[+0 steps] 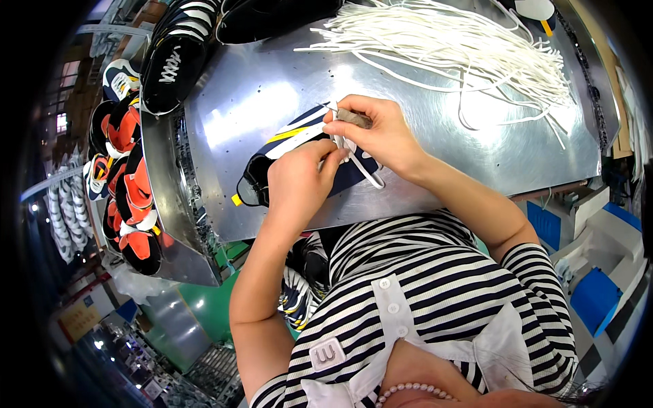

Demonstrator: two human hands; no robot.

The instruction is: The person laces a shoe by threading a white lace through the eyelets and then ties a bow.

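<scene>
Shoe upper [277,146] on counter [235,122], by near edge. Left hand [299,173] over its left part; right hand [377,129] to right, slightly farther back, tool [354,119] in grip. Lace bundle [456,51] behind, at far right. Another shoe [183,51] at far left. Upper pile [136,187] left of counter.

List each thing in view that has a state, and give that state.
Striped navy shoe: lying on the metal table.
White lace: at the shoe's lacing, one length loose.
Right hand: closed on the hand tool.
Hand tool: gripped, pointed tip exposed.
Left hand: on the shoe, fingers bent; exact grip hidden.
Lace bundle: spread loosely.
Black shoe: laced.
Red-and-black shoes: piled together.
</scene>
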